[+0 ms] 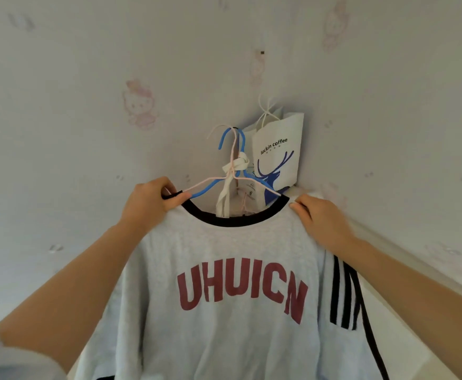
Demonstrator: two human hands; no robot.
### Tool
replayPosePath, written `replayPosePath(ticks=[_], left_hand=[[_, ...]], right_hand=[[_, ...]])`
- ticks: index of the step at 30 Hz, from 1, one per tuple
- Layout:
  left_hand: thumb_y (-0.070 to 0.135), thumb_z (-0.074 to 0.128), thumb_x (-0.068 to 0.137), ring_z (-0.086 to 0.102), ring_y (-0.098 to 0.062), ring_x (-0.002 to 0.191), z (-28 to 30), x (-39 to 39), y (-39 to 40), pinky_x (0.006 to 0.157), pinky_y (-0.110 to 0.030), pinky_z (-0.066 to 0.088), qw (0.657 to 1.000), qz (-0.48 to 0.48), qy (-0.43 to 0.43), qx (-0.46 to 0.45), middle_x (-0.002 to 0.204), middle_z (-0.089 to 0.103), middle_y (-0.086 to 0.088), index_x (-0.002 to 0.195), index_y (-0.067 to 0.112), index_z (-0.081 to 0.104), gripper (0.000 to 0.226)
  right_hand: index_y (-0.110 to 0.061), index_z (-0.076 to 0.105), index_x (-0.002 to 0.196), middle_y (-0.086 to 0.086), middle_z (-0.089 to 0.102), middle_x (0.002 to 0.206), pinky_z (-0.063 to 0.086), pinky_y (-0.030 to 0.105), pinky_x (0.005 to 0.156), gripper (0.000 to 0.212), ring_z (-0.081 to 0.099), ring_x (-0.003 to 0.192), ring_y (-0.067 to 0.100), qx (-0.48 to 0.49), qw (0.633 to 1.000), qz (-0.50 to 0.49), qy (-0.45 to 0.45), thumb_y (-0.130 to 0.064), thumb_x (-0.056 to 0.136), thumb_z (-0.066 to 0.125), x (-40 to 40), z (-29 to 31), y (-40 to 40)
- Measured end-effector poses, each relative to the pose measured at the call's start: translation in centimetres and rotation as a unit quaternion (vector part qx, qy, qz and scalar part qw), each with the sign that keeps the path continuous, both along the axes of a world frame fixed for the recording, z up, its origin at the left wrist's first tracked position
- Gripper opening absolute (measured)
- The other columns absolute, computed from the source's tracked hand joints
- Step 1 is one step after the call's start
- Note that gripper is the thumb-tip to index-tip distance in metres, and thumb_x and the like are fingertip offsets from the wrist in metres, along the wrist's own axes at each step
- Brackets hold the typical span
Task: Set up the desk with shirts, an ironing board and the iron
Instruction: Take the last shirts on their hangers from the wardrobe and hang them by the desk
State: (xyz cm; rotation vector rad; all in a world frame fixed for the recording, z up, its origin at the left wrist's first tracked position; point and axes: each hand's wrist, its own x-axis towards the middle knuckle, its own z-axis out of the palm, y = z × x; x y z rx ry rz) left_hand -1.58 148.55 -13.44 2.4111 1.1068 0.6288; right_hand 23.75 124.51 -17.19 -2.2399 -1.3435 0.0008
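Both hands up: L hand [149,200] pinches the black collar of the grey shirt [224,297], R hand [320,218] grips its other shoulder. Shirt hangs on a blue hanger [210,185] w/ a pink hanger [234,160], against the wall. Behind: white paper bag [277,152], contents hidden.

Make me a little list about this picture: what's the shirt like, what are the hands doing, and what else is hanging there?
shirt: light grey T-shirt with black collar and red letters, on a blue wire hanger
left hand: pinches the collar and hanger
right hand: grips the shirt's shoulder
also hanging: white paper coffee bag with a blue deer
behind: pale wall with faint cartoon prints
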Motion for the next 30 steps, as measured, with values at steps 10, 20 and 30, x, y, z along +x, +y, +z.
replayPosePath(ticks=[10, 20, 30], left_hand=[[0.041, 0.062, 0.089, 0.058, -0.018, 0.071, -12.2, 3.3, 4.5, 0.064, -0.031, 0.048, 0.994, -0.058, 0.083, -0.032, 0.081, 0.060, 0.002, 0.092, 0.017, 0.064, 0.024], [0.043, 0.041, 0.099, 0.057, -0.026, 0.101, -18.7, 2.8, 4.1, 0.083, -0.036, 0.045, 0.972, -0.047, 0.226, -0.038, 0.118, 0.057, -0.004, 0.123, 0.019, 0.048, 0.035], [0.052, 0.038, 0.096, 0.058, -0.030, 0.082, -19.9, 1.1, 3.8, 0.076, -0.043, 0.049, 0.977, 0.069, 0.188, -0.066, 0.088, 0.062, -0.007, 0.100, 0.014, 0.051, 0.040]], right_hand=[[-0.021, 0.057, 0.090, -0.004, 0.060, 0.079, 0.046, 0.033, 0.067, 0.030, 0.056, 0.072, 0.016, -0.091, 0.995, -0.041, 0.024, -0.042, 0.099, 0.038, 3.8, -11.8, 4.4], [-0.015, 0.055, 0.084, -0.001, 0.060, 0.074, 0.045, 0.035, 0.062, 0.034, 0.058, 0.070, 0.022, -0.144, 0.987, -0.047, 0.056, -0.041, 0.098, 0.040, 4.6, -17.4, 4.9], [-0.011, 0.063, 0.106, 0.003, 0.065, 0.097, 0.045, 0.031, 0.079, 0.016, 0.058, 0.085, 0.020, -0.052, 0.995, 0.007, 0.080, -0.017, 0.096, 0.052, 5.2, -17.6, 3.2]])
